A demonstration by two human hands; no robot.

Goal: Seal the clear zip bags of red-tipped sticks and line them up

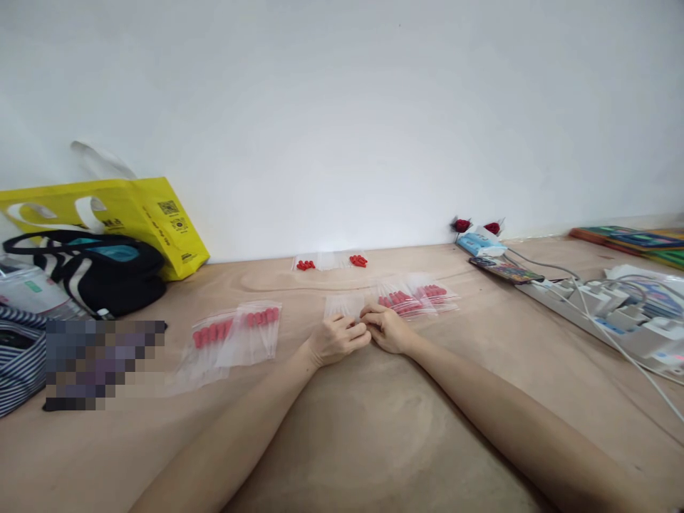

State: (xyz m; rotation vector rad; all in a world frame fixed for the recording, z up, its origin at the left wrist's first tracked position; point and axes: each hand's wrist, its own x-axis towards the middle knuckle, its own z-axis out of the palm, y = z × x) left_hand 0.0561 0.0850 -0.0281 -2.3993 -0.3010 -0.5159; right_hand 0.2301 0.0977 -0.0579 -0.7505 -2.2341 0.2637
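At the middle of the table, my left hand [340, 339] and my right hand [387, 328] meet, fingers curled and pinched together. Both are closed at the near edge of a small clear plastic bag [342, 306], whose gripped part the fingers hide. Just beyond my right hand lie overlapping clear zip bags [420, 296] with red capsule-shaped pieces inside. To the left of my left hand, more clear zip bags [235, 335] hold several similar red pieces. Near the wall, loose-looking red pieces [358, 261] and another small red group [306, 265] rest on clear bags.
On the left stand a yellow tote bag [179, 235] and a black bag [120, 278], with a striped cloth [24, 370] nearer. Along the right are a tissue pack [481, 244], a loaded power strip [614, 313] with trailing cables, and flat colourful books [635, 239]. A wall backs the table.
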